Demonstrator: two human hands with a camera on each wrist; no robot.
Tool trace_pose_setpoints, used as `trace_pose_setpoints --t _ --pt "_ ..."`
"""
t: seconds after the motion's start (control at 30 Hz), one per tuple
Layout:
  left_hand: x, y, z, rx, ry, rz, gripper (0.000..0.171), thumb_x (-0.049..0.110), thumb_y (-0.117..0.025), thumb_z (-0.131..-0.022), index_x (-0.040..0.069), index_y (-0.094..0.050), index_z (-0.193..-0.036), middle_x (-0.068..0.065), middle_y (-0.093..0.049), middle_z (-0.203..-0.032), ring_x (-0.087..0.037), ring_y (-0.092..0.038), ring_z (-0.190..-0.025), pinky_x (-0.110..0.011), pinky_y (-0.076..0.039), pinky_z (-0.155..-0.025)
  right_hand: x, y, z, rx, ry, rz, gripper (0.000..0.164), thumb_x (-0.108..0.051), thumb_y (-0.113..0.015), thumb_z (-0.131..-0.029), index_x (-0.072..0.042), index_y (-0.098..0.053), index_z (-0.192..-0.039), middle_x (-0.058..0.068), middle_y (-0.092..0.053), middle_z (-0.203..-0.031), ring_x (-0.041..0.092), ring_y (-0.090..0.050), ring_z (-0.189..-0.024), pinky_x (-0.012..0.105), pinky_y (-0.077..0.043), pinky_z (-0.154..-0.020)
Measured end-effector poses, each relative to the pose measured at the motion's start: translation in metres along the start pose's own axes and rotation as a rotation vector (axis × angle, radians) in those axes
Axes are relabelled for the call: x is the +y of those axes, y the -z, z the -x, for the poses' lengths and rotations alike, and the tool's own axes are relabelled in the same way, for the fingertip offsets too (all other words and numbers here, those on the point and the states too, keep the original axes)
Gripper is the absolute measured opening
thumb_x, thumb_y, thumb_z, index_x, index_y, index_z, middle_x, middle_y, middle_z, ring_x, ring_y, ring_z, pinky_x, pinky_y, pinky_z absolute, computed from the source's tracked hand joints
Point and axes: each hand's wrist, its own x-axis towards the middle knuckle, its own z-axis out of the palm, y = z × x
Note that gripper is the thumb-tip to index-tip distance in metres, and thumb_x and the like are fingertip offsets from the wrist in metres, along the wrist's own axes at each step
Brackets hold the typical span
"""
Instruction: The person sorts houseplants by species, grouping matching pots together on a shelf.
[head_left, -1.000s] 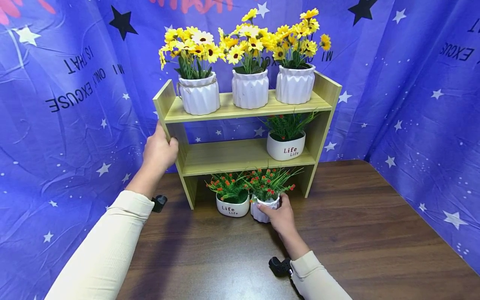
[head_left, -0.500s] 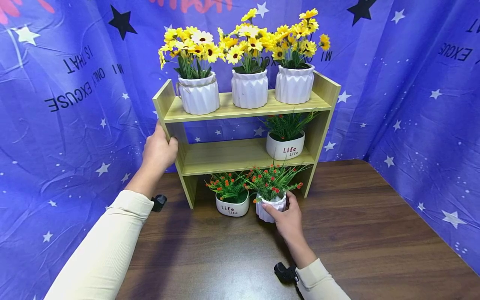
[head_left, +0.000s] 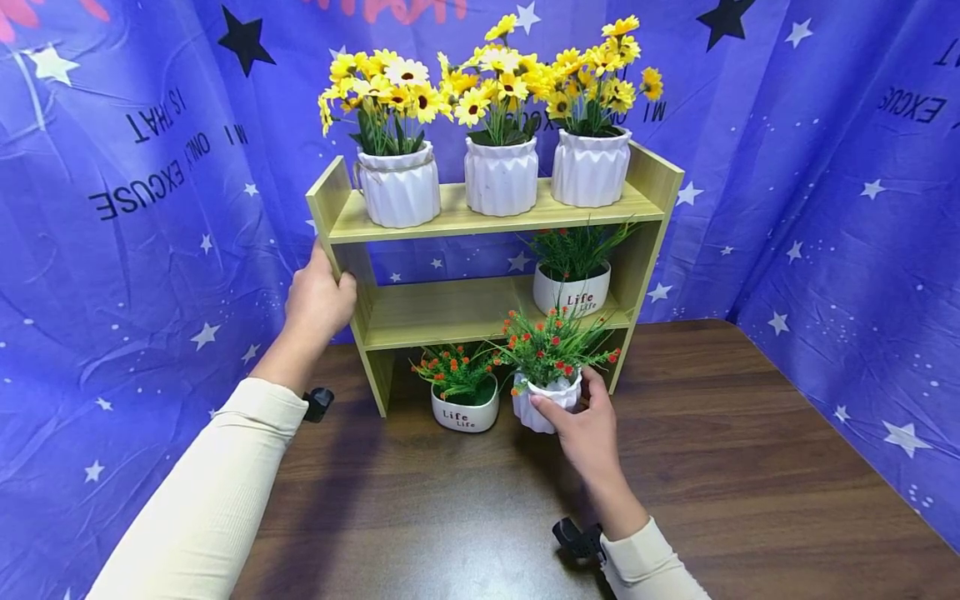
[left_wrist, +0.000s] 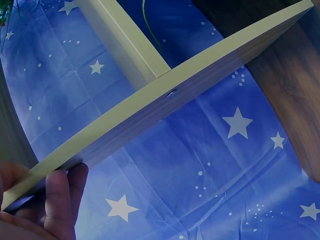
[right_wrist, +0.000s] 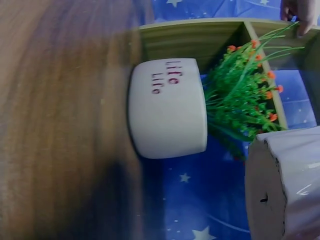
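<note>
In the head view my right hand (head_left: 588, 429) grips a white ribbed flowerpot (head_left: 546, 412) with green leaves and small red flowers, thumb on its near side. The right wrist view shows this pot (right_wrist: 300, 175) tilted, its underside visible and raised from the table. Left of it a white oval "Life" flowerpot (head_left: 465, 414) with orange-red flowers stands on the table under the bottom shelf board. My left hand (head_left: 321, 296) holds the left side panel of the wooden shelf (head_left: 442, 312). In the left wrist view its fingers wrap the edge of that panel (left_wrist: 125, 109).
Three white ribbed pots with yellow daisies, left (head_left: 399, 192), middle (head_left: 501, 179) and right (head_left: 590, 171), line the top board. Another "Life" pot (head_left: 555, 293) stands at the right of the middle board. A blue star-printed curtain (head_left: 832, 233) surrounds the brown table (head_left: 720, 433).
My right hand has drawn the ribbed flowerpot rightward, away from the lower "Life" pot, and lifted it off the table. The left hand stays on the shelf panel.
</note>
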Motion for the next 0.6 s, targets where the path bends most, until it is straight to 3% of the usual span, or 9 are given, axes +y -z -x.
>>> trace_pose_setpoints --t 0.27,0.6 --pt "-0.001 -0.001 0.0 0.005 -0.004 0.0 0.051 0.017 -0.046 -0.096 0.006 -0.035 -0.145 -0.036 -0.058 -0.122 -0.054 -0.058 -0.109 -0.064 -0.044 -0.085 -0.023 0.001 -0.002 0.003 0.095 -0.051 0.07 -0.008 -0.087 -0.074 -0.002 -0.048 -0.133 0.016 -0.06 -0.116 0.022 -0.057 -0.1 0.019 -0.049 -0.078" --pt "-0.001 -0.001 0.0 0.007 0.0 -0.005 0.054 0.017 -0.046 -0.096 0.007 -0.034 -0.147 -0.037 -0.058 -0.122 -0.055 -0.057 -0.109 -0.064 -0.043 -0.084 -0.056 -0.007 -0.023 -0.012 0.196 -0.037 0.068 -0.011 -0.088 -0.074 -0.003 -0.05 -0.13 0.012 -0.06 -0.115 0.019 -0.057 -0.101 0.023 -0.048 -0.079"
